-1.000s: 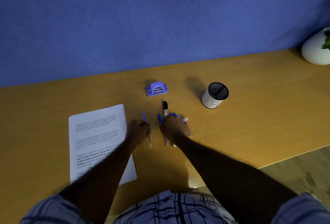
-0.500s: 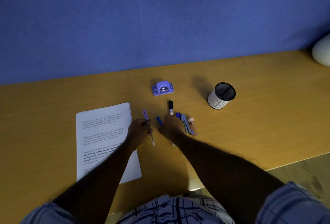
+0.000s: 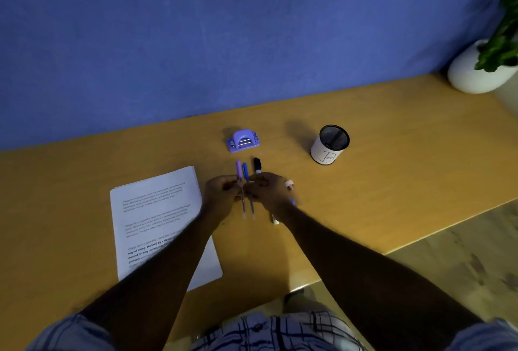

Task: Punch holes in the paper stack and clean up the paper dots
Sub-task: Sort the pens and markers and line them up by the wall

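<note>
A purple hole punch [image 3: 242, 140] stands on the wooden desk [image 3: 392, 171] near the wall. A white paper stack [image 3: 157, 210] with printed text lies at the left, partly under my left forearm. My left hand [image 3: 222, 192] grips a purple pen [image 3: 239, 170]. My right hand [image 3: 267, 191] touches it and pinches a blue pen [image 3: 245, 171] right beside the purple one. A black marker [image 3: 257, 165] lies under my right hand, its white end showing by my wrist. No paper dots are visible.
A white pen cup [image 3: 329, 146] with a black mesh rim stands to the right of the punch. A pink-capped item [image 3: 289, 185] and a blue one lie behind my right hand. A white plant pot [image 3: 476, 73] sits far right. The desk's front edge runs diagonally at right.
Both hands have come together. The blue pen now lies next to the purple pen between my hands, and my right hand has shifted left off the other pens.
</note>
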`<state>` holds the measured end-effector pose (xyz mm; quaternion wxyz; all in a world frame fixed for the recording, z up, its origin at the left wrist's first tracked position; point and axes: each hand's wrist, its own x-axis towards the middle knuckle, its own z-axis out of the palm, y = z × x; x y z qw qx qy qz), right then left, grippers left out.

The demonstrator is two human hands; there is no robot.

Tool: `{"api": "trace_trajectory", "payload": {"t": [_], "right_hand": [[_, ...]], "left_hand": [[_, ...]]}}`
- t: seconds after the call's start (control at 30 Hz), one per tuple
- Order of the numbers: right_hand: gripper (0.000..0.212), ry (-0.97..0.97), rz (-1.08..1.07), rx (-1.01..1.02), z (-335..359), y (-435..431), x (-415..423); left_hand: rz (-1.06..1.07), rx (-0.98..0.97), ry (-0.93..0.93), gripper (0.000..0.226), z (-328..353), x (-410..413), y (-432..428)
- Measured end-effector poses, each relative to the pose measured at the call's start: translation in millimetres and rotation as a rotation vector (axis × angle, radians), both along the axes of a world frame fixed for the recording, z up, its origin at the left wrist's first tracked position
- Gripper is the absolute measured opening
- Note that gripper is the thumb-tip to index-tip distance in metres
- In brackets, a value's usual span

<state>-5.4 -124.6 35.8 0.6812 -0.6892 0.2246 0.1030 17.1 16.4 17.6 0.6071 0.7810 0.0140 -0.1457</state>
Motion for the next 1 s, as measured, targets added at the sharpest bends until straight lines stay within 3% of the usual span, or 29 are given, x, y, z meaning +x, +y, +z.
{"api": "trace_trajectory", "payload": {"t": [0.13,0.33,0.6,0.87,1.0], "right_hand": [[0.021,-0.001,-0.068,0.018,-1,-9,-4],[0.009,-0.015,-0.031,0.123,0,-40,12],[0.009,0.014,0.067,0.039,1,-89,46],[0.015,0.033,0.051,-0.032,-4,-119,87],[0.017,0.006,0.029,-0.191,-2,-129,119]], "left_hand": [[-0.029,-0.007,-0.013,0.021,6,2,-16],[0.036,0.032,-0.019,0.024,4,11,-49],[0.141,0.094,-0.023,0.022,3,33,-97],[0.035,0.332,-0.072,0.028,0,43,-109],[-0.006,0.353,-0.113,0.028,-1,47,-103]]}}
